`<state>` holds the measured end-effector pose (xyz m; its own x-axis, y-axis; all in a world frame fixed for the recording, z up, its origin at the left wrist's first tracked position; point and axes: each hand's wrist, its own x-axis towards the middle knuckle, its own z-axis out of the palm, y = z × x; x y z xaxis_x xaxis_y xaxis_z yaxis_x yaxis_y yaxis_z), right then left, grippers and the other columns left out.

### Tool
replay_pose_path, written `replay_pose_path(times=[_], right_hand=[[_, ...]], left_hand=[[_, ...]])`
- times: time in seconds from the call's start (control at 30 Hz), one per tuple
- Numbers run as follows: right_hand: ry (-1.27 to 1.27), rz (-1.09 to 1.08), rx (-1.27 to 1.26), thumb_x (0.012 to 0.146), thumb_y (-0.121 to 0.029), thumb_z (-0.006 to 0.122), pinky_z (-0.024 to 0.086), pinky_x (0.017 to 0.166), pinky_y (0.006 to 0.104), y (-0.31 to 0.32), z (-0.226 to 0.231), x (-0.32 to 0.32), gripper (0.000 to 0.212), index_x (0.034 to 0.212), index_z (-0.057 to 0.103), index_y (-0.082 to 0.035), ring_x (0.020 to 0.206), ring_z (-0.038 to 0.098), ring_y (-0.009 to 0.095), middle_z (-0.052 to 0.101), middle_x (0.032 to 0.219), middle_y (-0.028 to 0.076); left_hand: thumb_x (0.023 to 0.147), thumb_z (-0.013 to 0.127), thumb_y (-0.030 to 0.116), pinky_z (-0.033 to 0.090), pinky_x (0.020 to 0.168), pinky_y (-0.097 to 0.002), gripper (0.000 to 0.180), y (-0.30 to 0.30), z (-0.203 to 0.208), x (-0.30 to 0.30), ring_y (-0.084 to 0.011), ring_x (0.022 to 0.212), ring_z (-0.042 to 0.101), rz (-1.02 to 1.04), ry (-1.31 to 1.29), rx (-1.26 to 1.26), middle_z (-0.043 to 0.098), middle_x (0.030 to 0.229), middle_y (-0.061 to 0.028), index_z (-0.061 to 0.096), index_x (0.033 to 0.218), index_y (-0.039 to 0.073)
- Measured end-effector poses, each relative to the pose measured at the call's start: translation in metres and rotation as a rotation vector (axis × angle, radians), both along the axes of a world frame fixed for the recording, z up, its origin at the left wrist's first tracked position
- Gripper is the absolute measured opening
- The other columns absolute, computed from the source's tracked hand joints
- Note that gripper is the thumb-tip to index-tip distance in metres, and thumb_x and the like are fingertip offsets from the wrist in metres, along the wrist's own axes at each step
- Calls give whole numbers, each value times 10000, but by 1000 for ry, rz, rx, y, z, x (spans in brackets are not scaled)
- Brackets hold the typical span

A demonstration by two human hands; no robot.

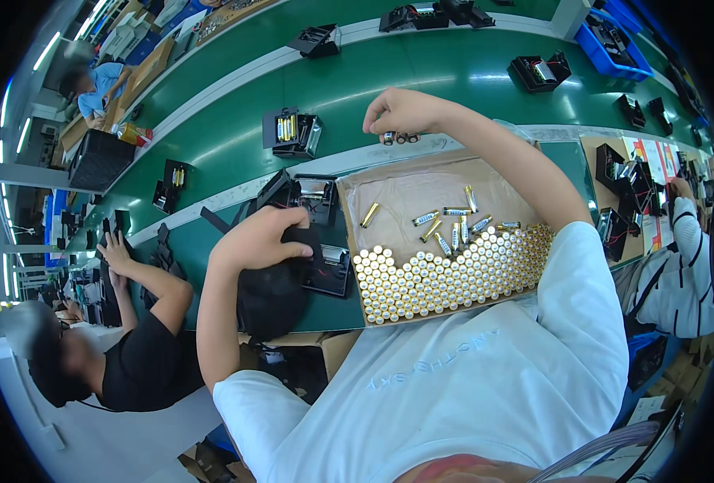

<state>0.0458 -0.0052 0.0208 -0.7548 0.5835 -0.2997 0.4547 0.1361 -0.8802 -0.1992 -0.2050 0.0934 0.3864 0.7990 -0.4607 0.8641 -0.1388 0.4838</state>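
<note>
My right hand [409,111] is held out past the far edge of an open cardboard box [349,233], its fingers closed on several small cylindrical batteries [400,138] whose ends show below the fingers. In the box, upright batteries [421,286] stand packed in rows along the near side, and several loose ones [454,233] lie on the bare cardboard beyond. Left of the box, my left hand [264,237] curls its thumb and fingers round the edge of a black plastic case [317,256]. Another black case with a silvery part [317,193] lies just beyond it.
A green conveyor belt [421,88] runs across the far side, carrying black cases, one with batteries fitted [288,127]. A blue bin [614,48] stands far right. Co-workers sit at left [148,354] and right [675,282]. Black bags or covers [268,298] lie beside my left forearm.
</note>
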Motion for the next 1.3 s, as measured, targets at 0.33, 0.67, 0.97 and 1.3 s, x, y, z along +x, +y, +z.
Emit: replay_pose_path(times=[0.33, 0.67, 0.97, 1.3], right_hand=[[178, -62, -24, 817, -115, 651, 359, 387, 239, 9, -5, 8, 127, 859, 693, -3, 472, 469, 102, 612, 691, 62], [379, -312, 287, 822, -126, 689, 449, 559, 215, 26, 49, 17, 105, 836, 702, -22, 596, 534, 83, 626, 710, 30], [347, -258, 910, 768, -182, 729, 494, 597, 283, 33, 60, -70, 185, 807, 684, -7, 599, 600, 190, 662, 706, 74], [312, -96, 912, 769, -172, 696, 509, 597, 311, 29, 43, -128, 183, 803, 685, 8, 591, 605, 204, 670, 708, 98]], left_hand=[[784, 732, 153, 372, 598, -227, 327, -25, 46, -22, -92, 631, 466, 298, -637, 51, 552, 753, -14, 532, 1026, 59], [949, 530, 17, 541, 700, -304, 417, 87, 19, 2, -203, 883, 636, 678, -1059, 111, 594, 1090, -172, 409, 1346, 48], [999, 458, 154, 573, 781, -395, 386, 164, -55, 11, -283, 972, 647, 918, -1283, 114, 564, 1186, -213, 368, 1359, 48], [996, 486, 285, 555, 811, -461, 435, 148, -67, -13, -303, 1016, 625, 1113, -1576, -67, 567, 1159, -220, 398, 1332, 23]])
